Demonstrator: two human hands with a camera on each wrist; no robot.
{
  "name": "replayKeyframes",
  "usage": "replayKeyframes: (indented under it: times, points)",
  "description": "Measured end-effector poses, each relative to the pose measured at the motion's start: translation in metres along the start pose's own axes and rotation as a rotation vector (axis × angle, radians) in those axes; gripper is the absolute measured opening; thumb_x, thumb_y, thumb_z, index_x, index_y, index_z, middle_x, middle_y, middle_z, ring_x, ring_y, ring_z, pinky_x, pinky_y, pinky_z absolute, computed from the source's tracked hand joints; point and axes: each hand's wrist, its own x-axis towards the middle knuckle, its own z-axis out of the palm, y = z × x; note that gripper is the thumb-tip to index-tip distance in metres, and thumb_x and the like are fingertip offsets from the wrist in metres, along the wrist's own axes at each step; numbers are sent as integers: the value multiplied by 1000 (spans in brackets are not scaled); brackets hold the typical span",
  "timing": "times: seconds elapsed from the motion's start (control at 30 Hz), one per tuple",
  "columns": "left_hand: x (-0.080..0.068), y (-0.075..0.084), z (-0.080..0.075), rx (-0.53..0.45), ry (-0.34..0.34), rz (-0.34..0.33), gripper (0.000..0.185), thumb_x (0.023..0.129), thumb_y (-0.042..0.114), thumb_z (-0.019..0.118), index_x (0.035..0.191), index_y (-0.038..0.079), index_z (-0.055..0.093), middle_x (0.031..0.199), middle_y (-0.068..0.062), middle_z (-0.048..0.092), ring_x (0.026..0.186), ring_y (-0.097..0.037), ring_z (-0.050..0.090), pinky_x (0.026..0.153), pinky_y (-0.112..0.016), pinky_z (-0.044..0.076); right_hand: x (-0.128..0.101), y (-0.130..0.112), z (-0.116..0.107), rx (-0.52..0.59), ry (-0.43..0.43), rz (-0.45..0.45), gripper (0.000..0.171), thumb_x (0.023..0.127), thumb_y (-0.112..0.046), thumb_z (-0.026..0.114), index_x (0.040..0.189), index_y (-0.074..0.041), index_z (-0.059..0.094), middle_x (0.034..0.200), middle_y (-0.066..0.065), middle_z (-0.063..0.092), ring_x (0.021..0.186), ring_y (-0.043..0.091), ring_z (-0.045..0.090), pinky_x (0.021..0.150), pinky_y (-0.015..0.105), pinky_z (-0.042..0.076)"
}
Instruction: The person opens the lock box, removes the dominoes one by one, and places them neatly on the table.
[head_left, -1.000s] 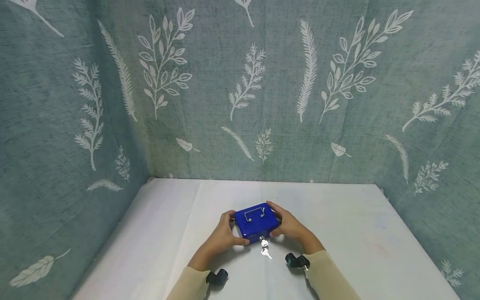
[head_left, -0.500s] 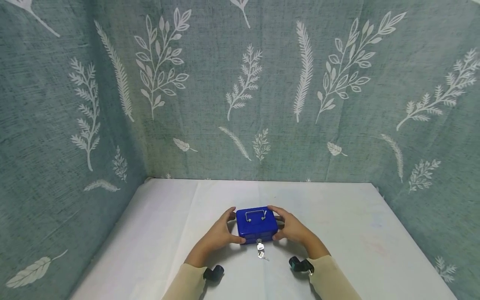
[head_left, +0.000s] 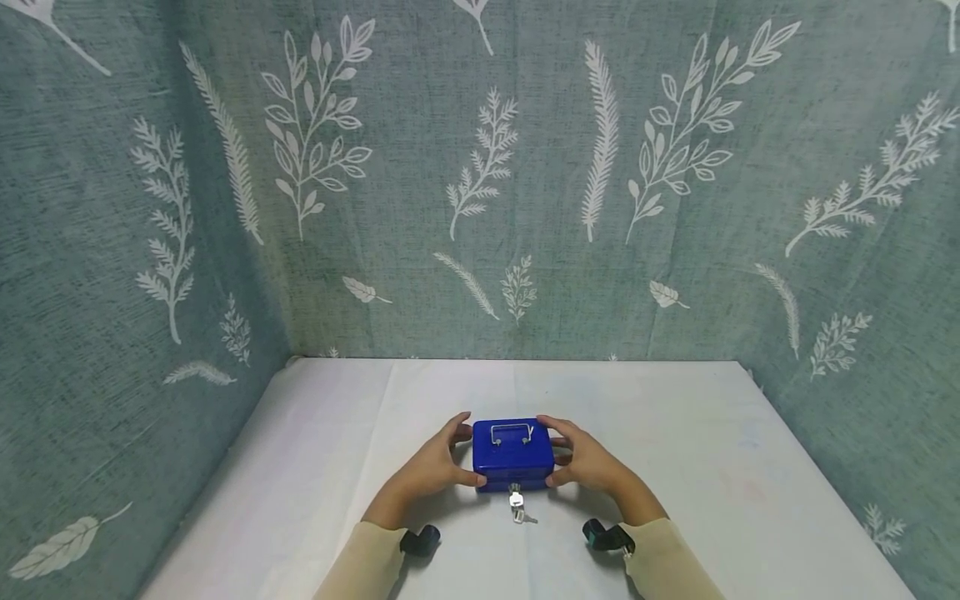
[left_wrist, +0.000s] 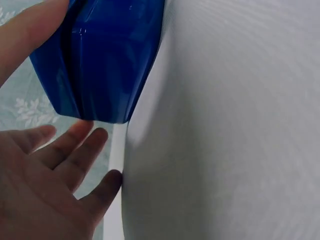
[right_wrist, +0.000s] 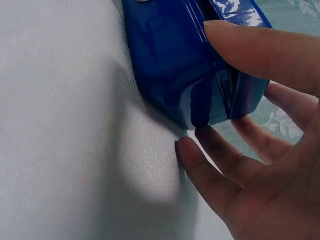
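**Blue box held between two hands near the table's front edge**

Where the white table (head_left: 675,433) meets the person, one blue box (head_left: 513,454) is set flat on the cloth, its lid down and a single wire handle (head_left: 511,431) lying on top. The box is flanked by two hands. The left hand (head_left: 435,467) is laid against the left side, thumb at the near corner and fingers spread along the wall rather than curled round it; in the left wrist view its fingers (left_wrist: 75,150) are seen straight and loose beside the box (left_wrist: 100,55). The right hand (head_left: 588,462) is placed likewise against the right side, thumb on the front corner, fingers (right_wrist: 225,170) extended beside the box (right_wrist: 190,65). Neither hand is wrapped around anything; both are open and only pressed against the sides.

One key (head_left: 514,498) is seen standing in the front lock, with what looks like a second key hung from it on a ring and resting on the cloth.

A slip is judged possible: the glossy sides are only pressed, so the box could be let go if lifted. The hanging key could be snagged on the cloth if the box is dragged, and the cloth bunched.
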Motion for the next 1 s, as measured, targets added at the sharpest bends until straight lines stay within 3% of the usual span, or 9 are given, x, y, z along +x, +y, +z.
replayKeyframes:
  times: [0.43,0.67,0.83,1.0]
  points:
    - [-2,4,-5,-11,-42,-22,115,61,39,91,152,9,28,137,-11,52,129,-34,46,108,-56,32,-5,1,-2,-11,-13,7,103,64,-4,90,151,-13,35,151,19,35,125,46,47,95,52,48]
    - [-2,6,-7,-16,-47,-45,106,66,42,88,150,8,33,132,-12,56,128,-37,46,106,-59,34,-6,-1,-6,16,-48,-59,101,67,-11,89,151,-6,33,148,19,40,134,42,38,102,53,41]
    - [-2,2,-7,-78,-42,5,95,75,40,82,148,4,34,126,-13,59,120,-36,53,103,-57,39,-5,2,-10,50,-60,-68,97,72,-15,86,151,-3,31,146,22,42,135,42,37,104,55,39]
    - [1,2,-6,-120,4,36,76,85,42,73,143,5,42,122,-14,60,113,-32,58,102,-55,40,-6,3,-11,70,-33,-65,85,82,-25,79,150,-2,33,144,23,44,134,41,39,107,61,30]
